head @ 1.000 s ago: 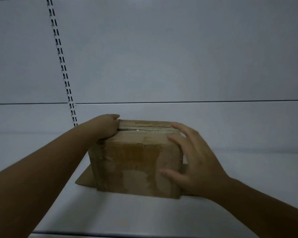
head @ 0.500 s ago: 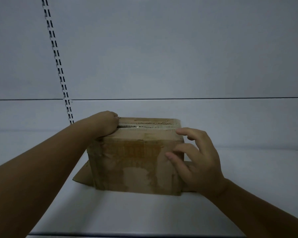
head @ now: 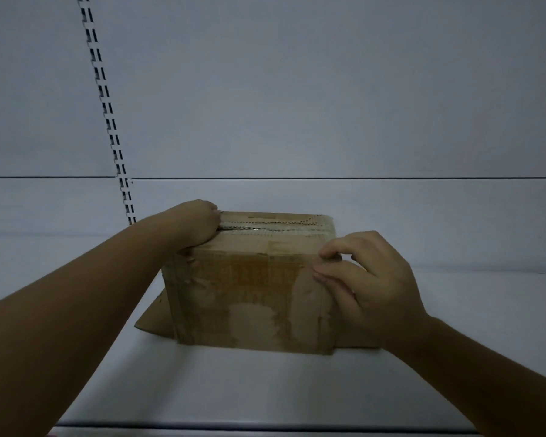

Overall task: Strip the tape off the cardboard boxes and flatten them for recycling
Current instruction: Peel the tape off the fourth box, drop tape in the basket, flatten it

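Left hand [head: 199,225] curls round the top left end of the brown rectangular cardboard box [head: 249,310], bracing it. The right hand [head: 369,285] is nearer, its bent fingertips [head: 320,273] pinching at the upper right front corner, where wrinkled glossy brown tape [head: 259,272] wraps over the edge. The box sits straight ahead on the white shelf board [head: 265,389], long axis left to right, with its bottom flaps [head: 152,323] splayed beneath. Any peel would probably run leftward, toward the bracing hand. The cardboard looks soft and scuffed, torn in pale patches; corrugated edges show along the top seam.
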`<state>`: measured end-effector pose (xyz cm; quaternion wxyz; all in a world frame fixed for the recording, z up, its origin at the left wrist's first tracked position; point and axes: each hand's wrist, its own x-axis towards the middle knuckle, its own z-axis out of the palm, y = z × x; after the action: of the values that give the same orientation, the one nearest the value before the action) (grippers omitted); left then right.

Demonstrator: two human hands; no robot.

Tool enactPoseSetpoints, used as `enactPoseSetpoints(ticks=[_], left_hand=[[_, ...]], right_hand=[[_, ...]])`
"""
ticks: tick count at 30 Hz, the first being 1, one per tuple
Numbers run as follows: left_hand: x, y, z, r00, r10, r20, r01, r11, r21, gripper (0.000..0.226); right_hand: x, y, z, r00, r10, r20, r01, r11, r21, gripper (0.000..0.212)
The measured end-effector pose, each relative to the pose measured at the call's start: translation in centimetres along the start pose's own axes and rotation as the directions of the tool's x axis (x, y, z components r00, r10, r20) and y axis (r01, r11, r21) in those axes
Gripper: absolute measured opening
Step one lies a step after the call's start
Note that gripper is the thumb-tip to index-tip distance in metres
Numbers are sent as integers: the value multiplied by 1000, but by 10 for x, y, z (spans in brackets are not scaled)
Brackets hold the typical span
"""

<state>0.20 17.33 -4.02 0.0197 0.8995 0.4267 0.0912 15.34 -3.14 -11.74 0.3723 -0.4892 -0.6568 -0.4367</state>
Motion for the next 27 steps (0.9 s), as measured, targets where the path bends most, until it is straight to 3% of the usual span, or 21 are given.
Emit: enactPoseSetpoints(ticks=[2,6,11,13,15,17,19,21,22,25,27], left_hand=[[0,1,2,1000,-28,3,28,994,-109,38],[-4,1,0,999,28,45,-27,999,-30,38],[1,-4,4,1000,-7,-14,6,997,-76,39],[-1,-4,5,995,50,-84,-51,999,-8,38],[-9,-1,1,948,84,-307,-79,996,31,35],[-23,9,-6,832,171,-528,-139,985,100,31],[-42,33,-11,816,200,-542,-224,974,22,34],[-69,71,-6,894,239,-378,-307,943,-130,57],[-81,90,1,907,297,-300,-344,932,-118,65],[-98,116,25,908,340,-244,-349,937,8,50],[-97,108,29,905,327,-271,-348,937,-32,40]], right_hand=[[7,0,-3,998,6,64,-8,999,39,19],[13,10,-20,973,-23,232,-23,981,192,19],[7,34,-43,912,261,315,-357,885,299,12],[3,38,-42,806,429,407,-578,716,390,17],[3,39,-39,691,517,505,-721,444,532,13],[8,36,-34,622,569,538,-756,259,601,13],[14,29,-28,605,624,495,-734,197,649,14],[19,24,-24,639,651,410,-697,264,667,15],[20,21,-25,674,639,371,-676,332,658,16],[25,16,-33,799,524,295,-579,537,614,17],[29,16,-44,859,451,242,-492,599,632,19]])
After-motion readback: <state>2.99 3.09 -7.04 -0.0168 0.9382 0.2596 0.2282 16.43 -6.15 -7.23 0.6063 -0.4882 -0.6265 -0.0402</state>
